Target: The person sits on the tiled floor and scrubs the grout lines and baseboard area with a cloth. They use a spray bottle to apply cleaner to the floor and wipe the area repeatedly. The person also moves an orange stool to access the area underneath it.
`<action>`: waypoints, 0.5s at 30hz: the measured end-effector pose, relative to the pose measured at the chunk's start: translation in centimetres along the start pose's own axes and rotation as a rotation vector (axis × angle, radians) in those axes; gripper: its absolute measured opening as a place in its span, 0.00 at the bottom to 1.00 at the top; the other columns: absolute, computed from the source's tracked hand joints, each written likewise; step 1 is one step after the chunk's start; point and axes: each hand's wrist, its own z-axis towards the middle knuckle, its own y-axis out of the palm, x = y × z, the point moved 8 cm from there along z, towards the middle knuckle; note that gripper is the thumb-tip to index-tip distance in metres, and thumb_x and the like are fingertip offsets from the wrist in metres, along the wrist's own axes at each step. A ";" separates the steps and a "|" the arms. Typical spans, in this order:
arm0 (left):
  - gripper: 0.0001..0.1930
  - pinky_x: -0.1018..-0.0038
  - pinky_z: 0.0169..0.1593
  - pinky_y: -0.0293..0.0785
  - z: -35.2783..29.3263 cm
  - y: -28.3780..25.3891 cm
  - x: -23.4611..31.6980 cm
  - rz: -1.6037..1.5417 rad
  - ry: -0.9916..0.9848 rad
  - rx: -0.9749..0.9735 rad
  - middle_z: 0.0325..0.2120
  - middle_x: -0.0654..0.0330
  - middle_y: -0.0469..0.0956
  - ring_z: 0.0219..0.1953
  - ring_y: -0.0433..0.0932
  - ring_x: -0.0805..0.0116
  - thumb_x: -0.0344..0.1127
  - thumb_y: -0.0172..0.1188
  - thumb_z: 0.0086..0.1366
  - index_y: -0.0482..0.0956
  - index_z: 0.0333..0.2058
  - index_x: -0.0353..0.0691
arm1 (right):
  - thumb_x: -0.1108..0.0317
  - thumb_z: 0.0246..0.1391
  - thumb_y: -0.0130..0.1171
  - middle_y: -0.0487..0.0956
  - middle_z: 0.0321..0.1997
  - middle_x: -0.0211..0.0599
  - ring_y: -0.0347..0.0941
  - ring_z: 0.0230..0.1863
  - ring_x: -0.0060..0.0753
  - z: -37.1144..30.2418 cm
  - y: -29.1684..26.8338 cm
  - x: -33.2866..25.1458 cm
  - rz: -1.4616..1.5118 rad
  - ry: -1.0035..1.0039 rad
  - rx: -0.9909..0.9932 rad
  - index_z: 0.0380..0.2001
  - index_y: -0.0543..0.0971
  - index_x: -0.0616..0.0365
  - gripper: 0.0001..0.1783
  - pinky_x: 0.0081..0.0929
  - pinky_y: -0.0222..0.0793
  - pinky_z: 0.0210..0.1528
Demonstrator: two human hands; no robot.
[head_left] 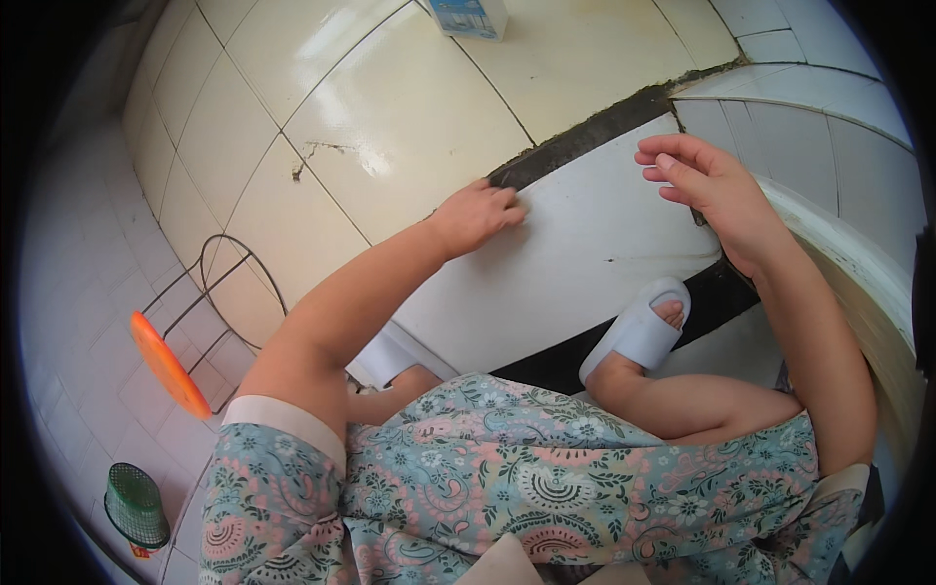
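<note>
My left hand [478, 216] is over a white slab [561, 249], close to the dark rough strip [585, 136] along its far edge. Its fingers are curled down and slightly blurred; whatever they may hold is hidden. Off to the right, my right hand [704, 180] hovers above the slab's right end, fingers loosely bent and apart, with nothing in it. The slab has a smooth pale face with a small dark mark near its right end. Cream floor tiles [390, 127] border the strip, one of them chipped.
A stool with an orange seat [171, 366] and thin dark legs lies tipped on the left. Behind it, a green mesh basket [136, 507] stands lower left. A blue and white box [468, 18] is at the far edge. White slippers [639, 327] are on my feet; a curved pale rim [858, 263] rises at right.
</note>
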 end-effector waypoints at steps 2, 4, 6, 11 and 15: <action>0.08 0.69 0.42 0.67 -5.4 0.4 1.2 0.026 0.120 -0.092 0.31 0.62 0.72 0.34 0.74 0.65 0.31 0.49 0.57 0.72 0.35 0.50 | 0.61 0.60 0.50 0.75 0.49 0.31 0.68 0.51 0.22 -0.4 0.2 -0.3 0.015 -0.021 -0.009 0.49 0.73 0.59 0.18 0.24 0.62 0.53; 0.08 0.69 0.42 0.67 -7.0 0.4 0.7 0.016 0.149 -0.169 0.31 0.62 0.72 0.34 0.74 0.65 0.31 0.49 0.57 0.72 0.36 0.51 | 0.62 0.60 0.50 0.75 0.49 0.31 0.68 0.50 0.22 -0.4 0.4 -0.5 0.017 -0.029 -0.019 0.49 0.73 0.59 0.18 0.24 0.63 0.53; 0.09 0.70 0.41 0.67 -5.6 0.0 0.4 0.109 0.156 -0.100 0.30 0.63 0.71 0.33 0.74 0.65 0.31 0.50 0.56 0.73 0.36 0.52 | 0.61 0.60 0.49 0.75 0.49 0.31 0.68 0.51 0.22 0.1 0.2 -0.8 0.052 -0.050 0.018 0.49 0.74 0.58 0.18 0.24 0.62 0.54; 0.06 0.72 0.43 0.63 6.5 -3.4 0.2 0.104 -0.166 0.176 0.30 0.64 0.72 0.33 0.72 0.66 0.31 0.51 0.56 0.70 0.33 0.50 | 0.61 0.60 0.49 0.75 0.49 0.31 0.69 0.50 0.22 0.5 -1.3 -1.4 0.116 -0.096 0.154 0.47 0.74 0.57 0.16 0.24 0.63 0.53; 0.07 0.73 0.46 0.61 8.6 -4.2 0.4 0.128 -0.148 0.178 0.30 0.67 0.73 0.37 0.72 0.69 0.31 0.50 0.57 0.72 0.35 0.51 | 0.64 0.59 0.48 0.76 0.47 0.32 0.70 0.49 0.23 -0.4 -2.7 -1.5 0.144 -0.115 0.246 0.46 0.75 0.60 0.15 0.24 0.64 0.52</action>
